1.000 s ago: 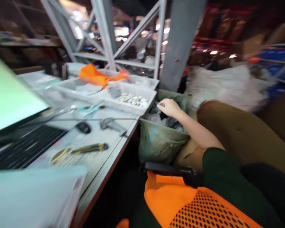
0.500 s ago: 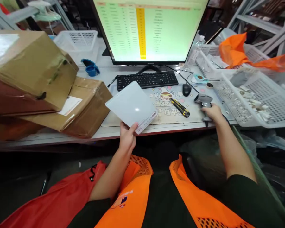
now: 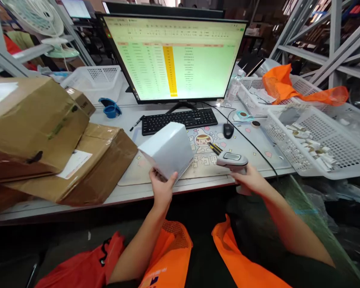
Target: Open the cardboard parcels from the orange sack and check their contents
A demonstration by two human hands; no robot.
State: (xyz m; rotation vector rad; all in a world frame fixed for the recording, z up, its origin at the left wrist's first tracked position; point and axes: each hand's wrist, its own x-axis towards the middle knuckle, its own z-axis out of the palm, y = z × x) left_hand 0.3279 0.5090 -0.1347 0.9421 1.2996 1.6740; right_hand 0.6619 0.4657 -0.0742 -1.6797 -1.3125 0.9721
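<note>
Left hand [image 3: 162, 190] holds a box [image 3: 175, 150] by its near end, seemingly to bare its faces, right hand [image 3: 253, 179] a scanner [image 3: 232, 159] (pistol-fashion).

Plain white box [image 3: 171, 150], kinda shiny, closed as far as I can see, tipped at an angle pretty much mid-frame, a touch left. Then the grey pistol-style scanner [image 3: 232, 159], right of centre and slightly lower, head pointing left boxwards, handle angled down.
</note>
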